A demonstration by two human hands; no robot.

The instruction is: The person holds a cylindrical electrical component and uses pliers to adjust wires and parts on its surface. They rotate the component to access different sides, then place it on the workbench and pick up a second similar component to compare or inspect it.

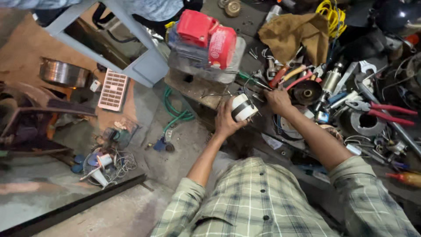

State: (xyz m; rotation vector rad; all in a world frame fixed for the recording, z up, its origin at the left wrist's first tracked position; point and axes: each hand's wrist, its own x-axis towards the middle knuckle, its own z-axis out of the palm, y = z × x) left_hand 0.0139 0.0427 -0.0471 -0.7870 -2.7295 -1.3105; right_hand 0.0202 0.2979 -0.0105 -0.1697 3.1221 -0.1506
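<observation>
Cluttered worktop [245,26] carries scattered tools; left hand [227,120] grasps a white cylindrical part [242,106] with a black band, right hand [278,100] rests released among pliers [381,109]

Hidden, cropped, unclear:
- White cylinder [244,106]: near face lying under the left hand [226,120]; its dark band's material not readable.
- Right hand [278,100]: fingertips disappearing among tools; contact undeterminable.
- Brown cloth [293,34]: covering whatever is lying beneath.
- Yellow cable [332,14]: running off the top edge.
- Grey metal frame [144,66]: cut by the top edge.
- Orange-handled tool [407,177]: leaving the right edge.
- Black bar [74,206]: running out at the bottom edge.
</observation>
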